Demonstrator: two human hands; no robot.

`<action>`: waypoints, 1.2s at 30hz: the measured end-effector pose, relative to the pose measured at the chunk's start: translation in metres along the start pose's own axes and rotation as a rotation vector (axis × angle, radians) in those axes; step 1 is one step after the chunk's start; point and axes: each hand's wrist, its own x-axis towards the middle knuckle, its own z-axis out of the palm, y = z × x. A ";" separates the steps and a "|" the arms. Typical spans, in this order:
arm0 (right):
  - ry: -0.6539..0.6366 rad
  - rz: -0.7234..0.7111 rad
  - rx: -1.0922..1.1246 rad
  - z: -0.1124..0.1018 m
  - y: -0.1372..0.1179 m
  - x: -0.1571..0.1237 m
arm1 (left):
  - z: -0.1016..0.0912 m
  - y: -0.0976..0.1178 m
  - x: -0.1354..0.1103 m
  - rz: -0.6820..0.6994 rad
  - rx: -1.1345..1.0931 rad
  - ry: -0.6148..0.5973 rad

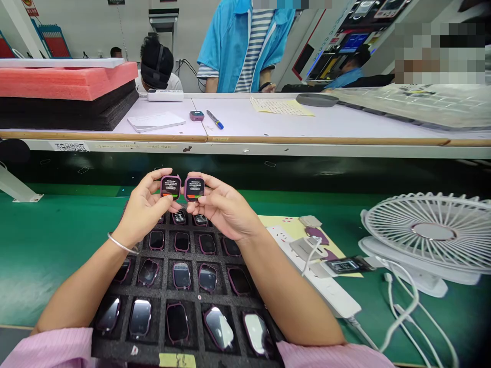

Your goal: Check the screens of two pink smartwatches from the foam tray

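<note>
Over the far end of a black foam tray [192,294], my left hand [148,204] grips a purple-framed smartwatch [171,187] between thumb and fingers. A matching smartwatch [195,188] is pinched in my right hand [224,207], close beside the first. Both screens are lit, with white text and a coloured strip near the bottom, and each thumb is at its screen's lower edge. The tray's compartments hold several more watches, mostly with dark screens. Just beneath my hands, a watch in the tray [178,217] shows white text. My forearms hide parts of the tray's sides.
A power strip [322,286] with a plugged-in adapter, white cables [402,317] and a white fan [433,232] occupy the right side. Ahead runs a raised shelf [230,130] bearing foam sheets [69,84], a pen [215,119] and another watch [197,116]. People are beyond it.
</note>
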 end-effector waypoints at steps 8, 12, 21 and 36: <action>0.002 -0.060 -0.081 0.000 0.003 0.000 | 0.003 -0.002 0.001 0.004 -0.005 0.007; 0.006 -0.057 -0.085 0.000 0.003 0.000 | 0.004 -0.004 0.001 0.011 -0.005 0.000; 0.017 -0.062 -0.081 0.003 0.002 0.001 | 0.004 -0.004 0.001 0.017 -0.004 0.001; 0.017 -0.067 -0.099 0.001 0.002 0.001 | 0.004 -0.005 -0.002 0.030 -0.021 -0.016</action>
